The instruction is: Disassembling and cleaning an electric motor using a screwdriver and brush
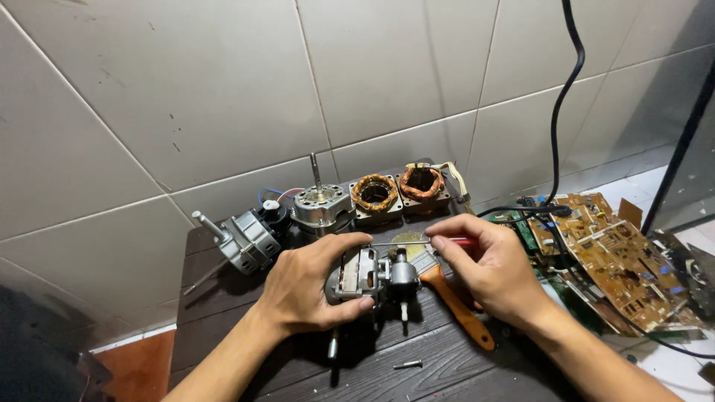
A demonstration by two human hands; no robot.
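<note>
Near the middle of the dark wooden surface (pixel 447 365), the left hand (pixel 309 286) has its grip closed around a small fan motor (pixel 365 274), holding it steady. The right hand (pixel 491 260) pinches a thin red-handled screwdriver (pixel 417 242), tip at the motor's gearbox. This looks like loosening a screw; it needs a seated tip. A loose screw (pixel 408 364) lies near the front edge, a paintbrush (pixel 454 305) beside the motor.

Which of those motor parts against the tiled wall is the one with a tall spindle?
Along the tiled wall, at the back of the dark wooden board, stands a row of parts. The silver round motor is second from the left; it alone has a thin metal shaft pointing straight up.
</note>
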